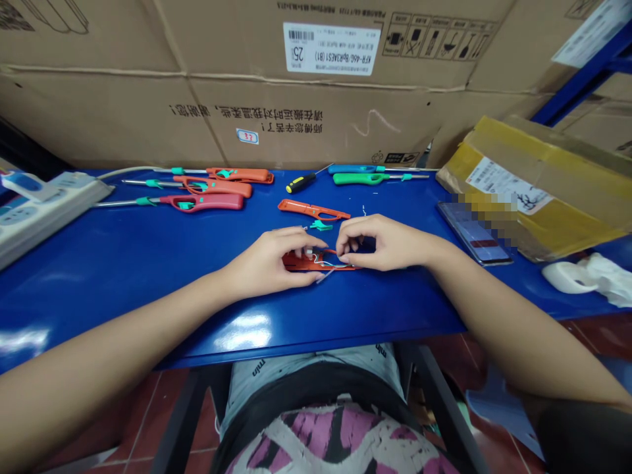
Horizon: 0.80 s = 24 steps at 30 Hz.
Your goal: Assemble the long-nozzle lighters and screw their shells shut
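An opened orange lighter casing (305, 263), the long-nosed kind, lies on the blue table with a white wire and small parts inside. My left hand (274, 263) grips its left end, thumb on the near side and fingers over the far side. Thumb and fingertips of my right hand (378, 242) are pinched together at the casing's right part, by the wire; whatever sits between them is hidden. Just beyond lies a teal trigger (320, 225), and behind that the loose orange casing half (313, 210).
Red and orange lighters (207, 202) lie back left, near a white power strip (44, 207). A yellow-black screwdriver (301, 182) and a green lighter (360, 178) lie at the back. At right are a phone (474, 234), a taped box (543, 184) and a white tape roll (567, 277).
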### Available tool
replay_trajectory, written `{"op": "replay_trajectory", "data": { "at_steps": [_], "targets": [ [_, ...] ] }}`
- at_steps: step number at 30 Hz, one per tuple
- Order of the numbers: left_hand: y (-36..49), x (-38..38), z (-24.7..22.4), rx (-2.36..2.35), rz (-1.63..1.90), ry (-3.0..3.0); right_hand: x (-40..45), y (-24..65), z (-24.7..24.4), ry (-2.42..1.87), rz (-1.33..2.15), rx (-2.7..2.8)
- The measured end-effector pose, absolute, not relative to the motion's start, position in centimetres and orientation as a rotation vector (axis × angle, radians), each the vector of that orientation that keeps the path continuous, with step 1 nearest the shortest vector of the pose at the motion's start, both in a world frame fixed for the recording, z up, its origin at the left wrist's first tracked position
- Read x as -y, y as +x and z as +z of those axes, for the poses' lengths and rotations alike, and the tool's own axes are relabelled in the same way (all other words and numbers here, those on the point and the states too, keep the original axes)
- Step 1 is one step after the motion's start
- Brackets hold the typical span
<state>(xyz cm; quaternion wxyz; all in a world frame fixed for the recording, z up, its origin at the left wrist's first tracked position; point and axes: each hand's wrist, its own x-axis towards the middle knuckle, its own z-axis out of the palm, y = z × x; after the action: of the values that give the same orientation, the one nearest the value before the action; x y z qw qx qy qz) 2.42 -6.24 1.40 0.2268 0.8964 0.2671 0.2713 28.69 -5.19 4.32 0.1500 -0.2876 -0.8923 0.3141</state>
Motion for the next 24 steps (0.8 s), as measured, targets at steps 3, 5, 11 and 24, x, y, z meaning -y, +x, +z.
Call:
{"op": "replay_trajectory", "data": {
  "at_steps": [3, 5, 11, 24],
  "targets": [
    [2.50, 6.31, 1.61, -0.731, 0.717, 2.502, 5.14, 29.01, 4.39, -0.811, 0.914, 2.625],
    [2.54, 6.35, 1.63, -0.743, 0.702, 2.514, 5.12, 29.07, 4.30, -0.810, 0.930, 2.673],
    [2.51, 6.42, 1.36, -0.774, 0.716, 2.495, 5.09, 28.89, 4.29, -0.847, 0.946, 2.689],
    [2.64, 6.47, 1.63, -0.750, 0.724, 2.486, 5.19, 28.26, 3.53, -0.793, 0.875, 2.618]
  ]
}}
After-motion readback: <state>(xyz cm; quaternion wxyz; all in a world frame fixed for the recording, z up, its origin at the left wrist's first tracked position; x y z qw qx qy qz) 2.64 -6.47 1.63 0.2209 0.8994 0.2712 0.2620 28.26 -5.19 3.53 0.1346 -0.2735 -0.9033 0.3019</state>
